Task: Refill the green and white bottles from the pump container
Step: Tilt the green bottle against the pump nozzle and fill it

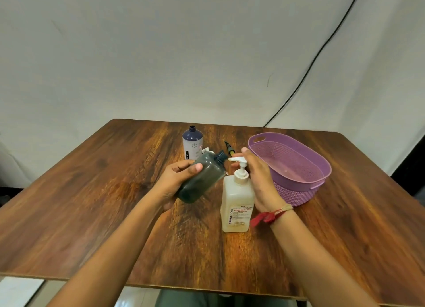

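**Step in hand: fill the green bottle.**

The left hand [178, 176] holds the green bottle [200, 178] above the table [103, 191]. Its grip is clamped round the body, thumb on top. The bottle is tilted, and its open neck points at the spout of the pump head [238, 160]. The right hand [257, 175] has a loose grip, with its fingers laid over the pump head and not clamped. The pump container [236, 205] stands upright on the table.

1. Bring the neck directly under the spout tip before pressing. At present it appears just beside the spout, not beneath it.
2. Press straight down. A sideways push is likely to tip the tall container.
3. Keep the bottle tilted only as far as the neck needs.

**Clearance.** The purple basket [296, 194] sits just beside the right wrist, so there is little room for movement on that side. The white bottle [192, 143] stands uncapped at the far side, just behind the green bottle. A dark nozzle part [230, 148] lies near it. Open table lies to the left and toward the near edge.
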